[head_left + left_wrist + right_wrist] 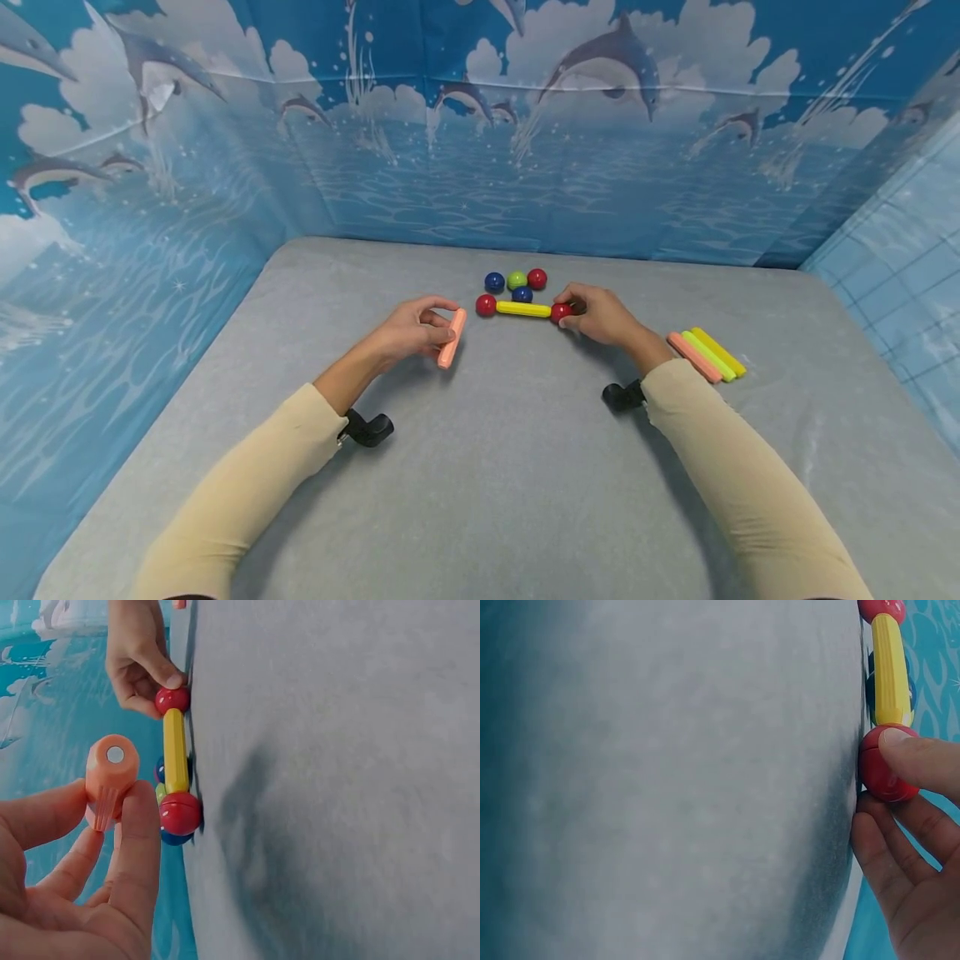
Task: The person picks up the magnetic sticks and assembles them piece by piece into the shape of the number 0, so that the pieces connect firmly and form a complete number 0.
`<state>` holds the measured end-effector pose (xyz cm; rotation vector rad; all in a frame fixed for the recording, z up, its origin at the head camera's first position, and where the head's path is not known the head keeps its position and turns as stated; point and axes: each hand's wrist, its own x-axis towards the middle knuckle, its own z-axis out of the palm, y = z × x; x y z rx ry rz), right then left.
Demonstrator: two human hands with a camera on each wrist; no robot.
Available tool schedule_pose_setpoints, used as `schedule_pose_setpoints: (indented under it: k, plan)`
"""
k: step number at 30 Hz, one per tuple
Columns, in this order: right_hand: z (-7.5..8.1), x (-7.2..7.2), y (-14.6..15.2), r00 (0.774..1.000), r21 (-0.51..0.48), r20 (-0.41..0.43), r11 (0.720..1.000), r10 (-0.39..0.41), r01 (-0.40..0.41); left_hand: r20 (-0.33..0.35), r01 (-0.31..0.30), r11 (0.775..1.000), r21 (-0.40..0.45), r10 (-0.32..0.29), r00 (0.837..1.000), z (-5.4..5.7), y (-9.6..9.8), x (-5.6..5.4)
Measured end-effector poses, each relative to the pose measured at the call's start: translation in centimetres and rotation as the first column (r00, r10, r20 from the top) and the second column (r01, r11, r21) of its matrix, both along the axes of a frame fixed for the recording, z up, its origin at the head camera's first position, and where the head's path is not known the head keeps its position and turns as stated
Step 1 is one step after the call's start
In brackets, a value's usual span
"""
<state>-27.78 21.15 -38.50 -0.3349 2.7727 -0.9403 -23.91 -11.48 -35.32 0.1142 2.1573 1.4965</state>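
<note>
Blue dolphin-printed curtain (pixel 465 192) behind a plain grey tabletop (pixel 480 467).

At left, the person's left hand (pixel 411 333) pinches a salmon-orange ridged rod (pixel 452 340) above the surface, a round silvery disc (pixel 115 754) showing in its end. Next, a glossy red ball (pixel 486 306), a ridged yellow rod (pixel 523 310) and a second red ball (pixel 560 312) touch in a row; behind sit two dark blue balls (pixel 494 282), a lime-green ball (pixel 517 280) and a third red ball (pixel 537 279). The right hand (pixel 603 315) grips the second red ball between thumb and fingers. Farther right, loose orange, lime and yellow rods (pixel 708 357) lie side by side.
</note>
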Motion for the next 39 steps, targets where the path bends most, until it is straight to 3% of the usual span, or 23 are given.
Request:
schedule_pose_setpoints:
  k: [8, 19, 28, 34, 39]
  plan:
    - [-0.1, -0.2, 0.1, 1.000, 0.007, 0.010, 1.000, -0.009, 0.009, 0.034, -0.042, 0.999, 0.001, 0.041, 0.999, -1.2, 1.9, -1.7]
    - [-0.4, -0.3, 0.2, 1.000, 0.018, 0.003, 1.000, -0.008, 0.008, 0.075, -0.071, 0.997, 0.011, 0.070, 0.995, -1.5, 4.3, -2.8]
    - [-0.3, -0.4, 0.1, 1.000, 0.013, -0.001, 1.000, -0.013, 0.013, 0.118, -0.112, 0.994, -0.002, 0.111, 0.987, -2.0, 5.2, -3.8]
    - [-0.3, -0.5, -0.1, 1.000, 0.015, -0.004, 1.000, -0.009, 0.009, 0.174, -0.168, 0.986, -0.003, 0.166, 0.971, -2.1, 5.4, -4.3]
    - [-0.3, -0.5, -0.1, 1.000, 0.012, -0.006, 1.000, -0.005, 0.005, 0.185, -0.174, 0.985, 0.004, 0.170, 0.968, -2.3, 5.3, -4.3]
